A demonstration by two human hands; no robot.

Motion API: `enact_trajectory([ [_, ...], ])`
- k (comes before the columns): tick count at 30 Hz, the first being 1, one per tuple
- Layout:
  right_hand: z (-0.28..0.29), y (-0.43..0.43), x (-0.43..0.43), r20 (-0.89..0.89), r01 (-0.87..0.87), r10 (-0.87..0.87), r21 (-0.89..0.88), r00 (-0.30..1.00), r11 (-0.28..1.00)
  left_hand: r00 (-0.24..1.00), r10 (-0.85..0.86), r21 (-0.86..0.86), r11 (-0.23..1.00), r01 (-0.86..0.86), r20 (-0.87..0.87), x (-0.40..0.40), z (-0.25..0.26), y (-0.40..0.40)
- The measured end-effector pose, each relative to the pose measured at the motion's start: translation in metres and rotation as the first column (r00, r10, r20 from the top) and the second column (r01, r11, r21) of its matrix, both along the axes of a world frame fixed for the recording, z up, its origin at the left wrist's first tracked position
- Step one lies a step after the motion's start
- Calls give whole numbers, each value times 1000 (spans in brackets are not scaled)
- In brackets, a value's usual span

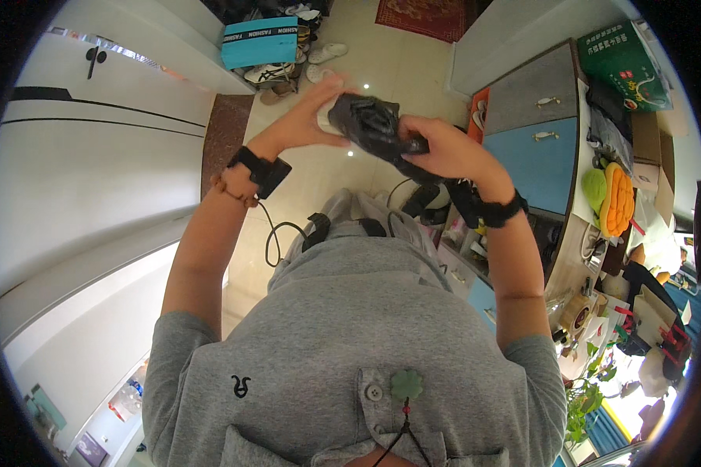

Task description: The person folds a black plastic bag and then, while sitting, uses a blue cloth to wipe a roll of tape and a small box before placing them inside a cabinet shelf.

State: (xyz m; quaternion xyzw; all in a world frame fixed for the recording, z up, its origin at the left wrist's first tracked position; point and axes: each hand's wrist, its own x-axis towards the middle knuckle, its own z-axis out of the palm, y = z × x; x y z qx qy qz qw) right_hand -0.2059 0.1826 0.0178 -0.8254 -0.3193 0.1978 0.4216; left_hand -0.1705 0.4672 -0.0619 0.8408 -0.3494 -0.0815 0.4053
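A folded black umbrella, or a similar bundle of dark crinkled fabric, is held out in front of me above the tiled floor. My right hand grips its right-hand part, the fingers curled around it. At its left end my left hand is spread, thumb and fingers apart; whether a fingertip touches the fabric I cannot tell. Both wrists carry black straps, and a dark box-like device sits on the left one.
Shoes and a turquoise box lie by the left wall ahead. A red patterned mat is farther off. On my right stands a cabinet with grey and blue doors, its top crowded with things. White cabinets line my left side.
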Motion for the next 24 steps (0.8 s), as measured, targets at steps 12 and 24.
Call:
enact_trajectory([
  [12, 10, -58, -67, -321, -379, 657, 614, 682, 692, 745, -358, -219, 934, 283, -563, -119, 74, 5],
  [24, -70, -78, -139, -550, -10, -81, -160, 831, 987, 588, -493, -450, 862, 233, -640, -114, 63, 14],
])
